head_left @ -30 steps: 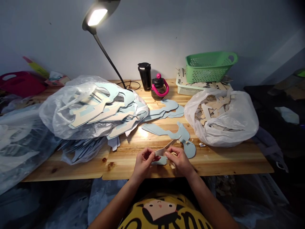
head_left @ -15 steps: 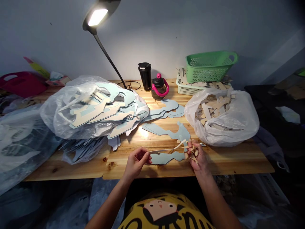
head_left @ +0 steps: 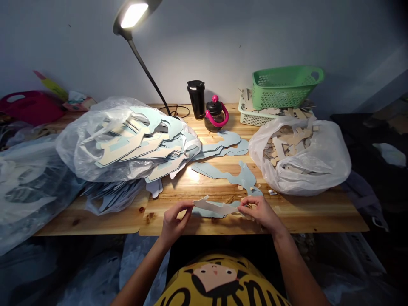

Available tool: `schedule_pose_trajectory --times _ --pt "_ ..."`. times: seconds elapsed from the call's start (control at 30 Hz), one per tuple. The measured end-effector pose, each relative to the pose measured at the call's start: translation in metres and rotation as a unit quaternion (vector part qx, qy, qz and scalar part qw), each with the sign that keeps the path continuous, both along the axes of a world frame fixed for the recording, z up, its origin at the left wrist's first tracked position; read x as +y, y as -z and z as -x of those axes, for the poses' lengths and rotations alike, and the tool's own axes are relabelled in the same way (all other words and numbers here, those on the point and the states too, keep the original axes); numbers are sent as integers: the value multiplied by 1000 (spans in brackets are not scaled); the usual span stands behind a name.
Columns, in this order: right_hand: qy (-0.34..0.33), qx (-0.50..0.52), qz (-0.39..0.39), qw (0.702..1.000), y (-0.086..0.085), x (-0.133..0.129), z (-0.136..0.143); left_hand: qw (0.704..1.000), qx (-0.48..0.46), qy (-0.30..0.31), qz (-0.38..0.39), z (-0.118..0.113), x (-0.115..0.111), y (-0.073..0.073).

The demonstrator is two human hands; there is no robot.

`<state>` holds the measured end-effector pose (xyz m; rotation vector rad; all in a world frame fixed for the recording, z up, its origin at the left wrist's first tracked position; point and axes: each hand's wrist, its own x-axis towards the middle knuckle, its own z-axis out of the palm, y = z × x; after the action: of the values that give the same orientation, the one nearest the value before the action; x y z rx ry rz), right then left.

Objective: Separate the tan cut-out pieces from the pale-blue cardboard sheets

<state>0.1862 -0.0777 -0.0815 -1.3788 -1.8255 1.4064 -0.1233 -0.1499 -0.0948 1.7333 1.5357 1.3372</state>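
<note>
Between both hands hangs a pale, whitish cut-out piece (head_left: 213, 206) with a wavy edge and a small prong on top. My left hand (head_left: 176, 219) pinches its left end; my right hand (head_left: 259, 212) pinches its right end, and a few tan scraps show below those fingers. Just behind it on the table lies a light blue cut-out (head_left: 204, 213), partly covered by the held piece. Farther back rest a pair of overlapping blue cut-outs (head_left: 219, 173) and a layered stack of blue cut-outs (head_left: 223, 146).
At left a clear plastic bag (head_left: 75, 148) bulges with cut-outs under a desk lamp (head_left: 132, 21). On the right a white bag (head_left: 331, 157) holds tan scraps, before a green basket (head_left: 280, 95). A black tumbler (head_left: 196, 102) and a pink-handled bottle (head_left: 215, 117) stand at the back.
The held piece now faces up broadside between the hands, where a thin strip edge showed before. My right hand has turned over, and the bunch of scraps in it is mostly out of sight.
</note>
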Motion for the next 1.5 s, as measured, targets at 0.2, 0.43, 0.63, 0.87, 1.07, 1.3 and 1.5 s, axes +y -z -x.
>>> schedule_pose_trajectory --times 0.2,0.43,0.63,0.87,1.07,1.3,1.5 --pt "21 95 -42 994 -3 2 8 996 73 43 -15 0 -8 2" --pt "72 189 120 972 10 -4 18 987 155 41 -8 6 -14 14" --pt "73 201 75 974 11 -2 19 987 162 15 9 9 -15 21" --pt "44 169 35 984 15 -3 22 989 143 11 23 9 -13 23" --pt "44 139 27 989 20 -2 22 990 142 9 23 9 -13 21" --pt "55 144 70 986 15 -2 29 989 148 12 21 9 -13 21" --pt "58 131 73 987 13 -2 29 988 150 8 21 10 -13 21"
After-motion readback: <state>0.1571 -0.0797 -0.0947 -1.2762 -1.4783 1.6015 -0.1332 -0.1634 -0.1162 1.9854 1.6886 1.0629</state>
